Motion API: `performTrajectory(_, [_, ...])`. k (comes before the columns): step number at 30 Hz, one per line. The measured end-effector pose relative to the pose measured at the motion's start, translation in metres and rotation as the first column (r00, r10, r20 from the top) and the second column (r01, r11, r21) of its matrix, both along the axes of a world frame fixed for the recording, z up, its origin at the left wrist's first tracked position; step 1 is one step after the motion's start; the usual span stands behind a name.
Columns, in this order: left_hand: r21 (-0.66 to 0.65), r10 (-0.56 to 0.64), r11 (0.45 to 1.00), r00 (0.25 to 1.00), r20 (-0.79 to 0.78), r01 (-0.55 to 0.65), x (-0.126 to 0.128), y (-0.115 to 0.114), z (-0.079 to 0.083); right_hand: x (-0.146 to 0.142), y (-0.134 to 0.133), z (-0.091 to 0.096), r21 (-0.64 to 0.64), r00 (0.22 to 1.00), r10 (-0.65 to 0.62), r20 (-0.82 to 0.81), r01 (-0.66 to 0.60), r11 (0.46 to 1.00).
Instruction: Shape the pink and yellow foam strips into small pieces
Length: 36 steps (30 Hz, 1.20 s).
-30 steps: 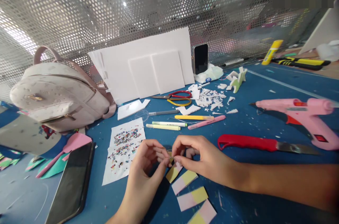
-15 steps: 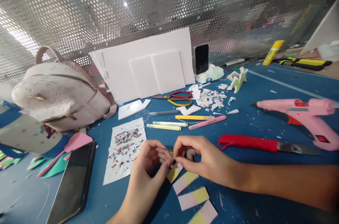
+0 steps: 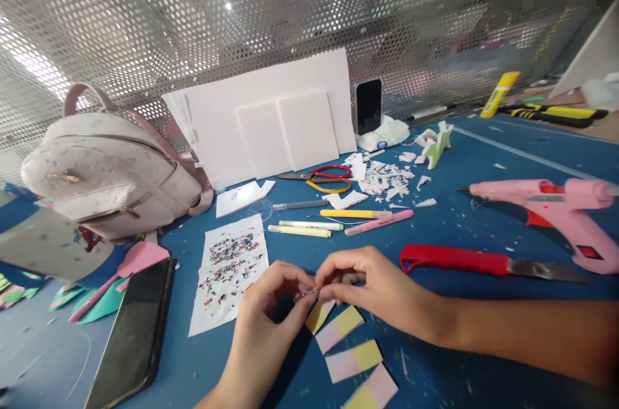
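My left hand (image 3: 273, 306) and my right hand (image 3: 365, 280) meet above the blue table, thumbs and fingertips pinched together. Something tiny, perhaps thin and clear, is between them; the fingers cover most of it and I cannot make out its kind. Right below the fingertips lies a yellow and pink paper strip (image 3: 320, 317), partly hidden. More strips in the same two colours, such as this one (image 3: 354, 360), are laid out towards me. To the left of my hands is a white paper sheet (image 3: 206, 302) scattered with small coloured bits.
Beyond my hands lie several markers (image 3: 358, 214), scissors (image 3: 333, 179) and white foam scraps (image 3: 387, 180). On the right are a red-handled knife (image 3: 454, 260) and a pink glue gun (image 3: 546, 196). A phone (image 3: 130, 338) and a backpack (image 3: 111, 170) stand left; white boards (image 3: 261, 125) lean at the back.
My fingertips have drawn slightly closer together, and the fingers of my left hand have shifted a little. The objects on the table stay where they were.
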State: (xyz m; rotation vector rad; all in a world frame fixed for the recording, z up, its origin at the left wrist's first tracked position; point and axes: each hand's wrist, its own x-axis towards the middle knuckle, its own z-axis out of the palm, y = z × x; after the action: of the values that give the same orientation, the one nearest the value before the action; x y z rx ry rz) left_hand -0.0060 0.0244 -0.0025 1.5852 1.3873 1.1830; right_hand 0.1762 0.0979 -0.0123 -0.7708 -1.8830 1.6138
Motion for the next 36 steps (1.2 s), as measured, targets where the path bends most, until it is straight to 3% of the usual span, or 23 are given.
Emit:
performTrajectory(14, [0.119,0.003,0.993,0.994,-0.111,0.01,0.0015,-0.0003,0.0008,-0.0009,-0.0013,0.0004,-0.031,0.999,-0.028,-0.035,0.027,0.999])
performTrajectory(26, [0.1,0.004,0.995,0.991,-0.134,0.01,-0.0012,-0.0012,-0.0002,-0.0012,-0.0017,0.0055,-0.065,0.998,-0.017,-0.058,0.013,0.998])
performTrajectory(36, [0.096,0.007,0.995,0.991,-0.134,0.006,-0.0006,0.0001,-0.0006,-0.0003,-0.0029,0.0074,-0.023,0.998,-0.023,-0.062,0.022,1.0])
